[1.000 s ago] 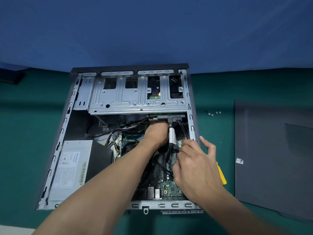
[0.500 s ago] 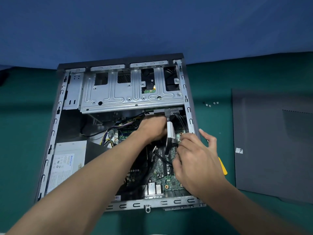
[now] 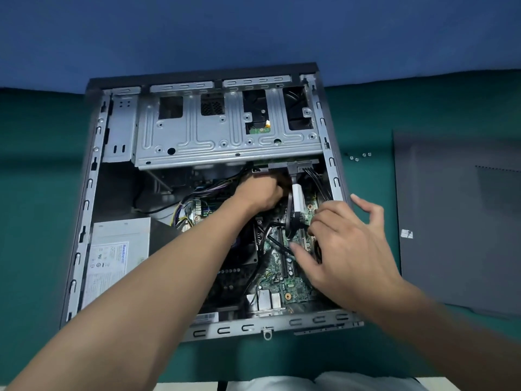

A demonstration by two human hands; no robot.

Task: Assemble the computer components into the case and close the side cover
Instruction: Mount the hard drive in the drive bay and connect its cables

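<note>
The green surface (image 3: 36, 193) carries the case (image 3: 84, 210), which lies on its side with the open face up. Its long axis runs away from the person, with the drive cage (image 3: 225, 148) at the far end and the power supply (image 3: 118, 249) seated at the near left. The left forearm is stretched diagonally across the opening, and the left hand (image 3: 260, 193) is pushed in just under the cage edge. Its fingers are curled out of sight, so what they hold cannot be told. A white cable sleeve (image 3: 298, 197) hangs beside it over the motherboard (image 3: 293, 289). The right hand (image 3: 346, 244) is held palm down above the board with its fingers spread wide, the little finger raised, and the thumb and forefinger parted beside a black plug (image 3: 296, 222). Further right, small screws (image 3: 360, 156) lie loose, and the side cover (image 3: 456, 221) is laid flat, well apart from the case.
</note>
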